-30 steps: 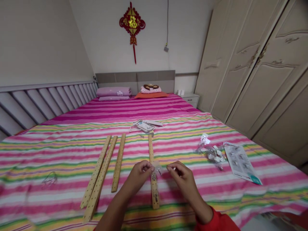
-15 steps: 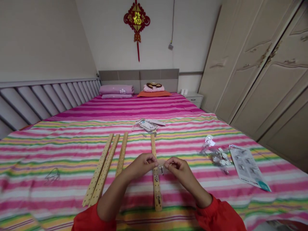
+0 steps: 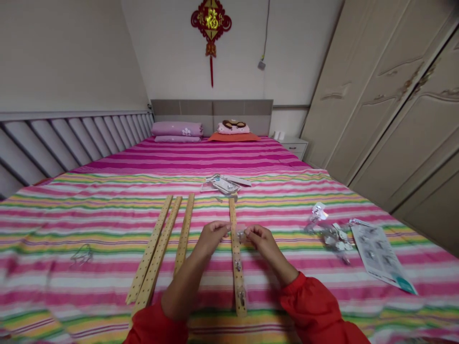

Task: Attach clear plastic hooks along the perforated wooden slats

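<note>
My left hand point(image 3: 211, 235) and my right hand point(image 3: 258, 237) are pinched together over a wooden strip with holes point(image 3: 237, 267) that lies lengthways on the striped bed sheet point(image 3: 89, 224). Between the fingertips of both hands sits a small clear piece point(image 3: 239, 229), too small to name. Small metal fittings point(image 3: 238, 264) rest on the strip nearer to me. Three more wooden strips point(image 3: 168, 243) lie side by side to the left of my left forearm. Red sleeves cover both my arms.
A pile of small clear packets and metal parts point(image 3: 332, 234) and a printed sheet point(image 3: 380, 251) lie to the right. More packets point(image 3: 225, 183) lie beyond the strips. A thin wire loop point(image 3: 81, 254) sits at the left. Wardrobe doors point(image 3: 394, 105) stand to the right, pillows point(image 3: 177, 130) at the headboard.
Both hands have moved forward along the strip, away from me, and drawn closer together. The view has shifted, so more of the red sleeves shows.
</note>
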Motion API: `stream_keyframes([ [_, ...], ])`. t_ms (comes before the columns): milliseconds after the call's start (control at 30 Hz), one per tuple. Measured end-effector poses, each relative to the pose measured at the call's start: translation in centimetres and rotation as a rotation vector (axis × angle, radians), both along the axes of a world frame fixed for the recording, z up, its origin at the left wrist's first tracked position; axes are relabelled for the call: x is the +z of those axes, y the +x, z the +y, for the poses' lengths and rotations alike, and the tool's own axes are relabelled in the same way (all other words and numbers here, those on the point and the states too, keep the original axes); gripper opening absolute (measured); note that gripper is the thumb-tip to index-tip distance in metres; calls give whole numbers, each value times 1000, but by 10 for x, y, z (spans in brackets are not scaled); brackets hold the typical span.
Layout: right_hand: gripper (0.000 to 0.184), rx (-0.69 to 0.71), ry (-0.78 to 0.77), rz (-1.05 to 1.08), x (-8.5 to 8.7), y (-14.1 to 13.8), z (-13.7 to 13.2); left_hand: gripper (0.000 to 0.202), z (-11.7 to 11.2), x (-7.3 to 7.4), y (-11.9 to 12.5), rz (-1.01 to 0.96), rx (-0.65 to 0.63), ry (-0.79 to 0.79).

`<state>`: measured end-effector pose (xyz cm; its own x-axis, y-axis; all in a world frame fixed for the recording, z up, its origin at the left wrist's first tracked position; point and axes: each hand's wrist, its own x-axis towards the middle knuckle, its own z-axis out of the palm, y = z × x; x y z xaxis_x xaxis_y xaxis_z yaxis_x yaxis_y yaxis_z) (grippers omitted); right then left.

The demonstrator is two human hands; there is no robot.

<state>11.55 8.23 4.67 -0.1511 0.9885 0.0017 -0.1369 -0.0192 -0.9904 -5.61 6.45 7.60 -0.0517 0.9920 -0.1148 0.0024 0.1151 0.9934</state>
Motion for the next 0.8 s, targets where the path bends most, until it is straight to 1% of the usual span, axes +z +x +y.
stream_keyframes([
  [233,25,14,-172,12,-27,-7,13,36,-4,-46,6,-88,96,-22],
  [367,24,-8,-226,-3,-36,-10,17,35,-2,-64,9,-101,139,-17],
  [500,20,-31,-266,-25,-41,-14,20,31,-2,-71,10,-77,163,19],
  [800,22,-55,-305,-53,-47,-18,21,20,-2,-69,14,34,154,129],
])
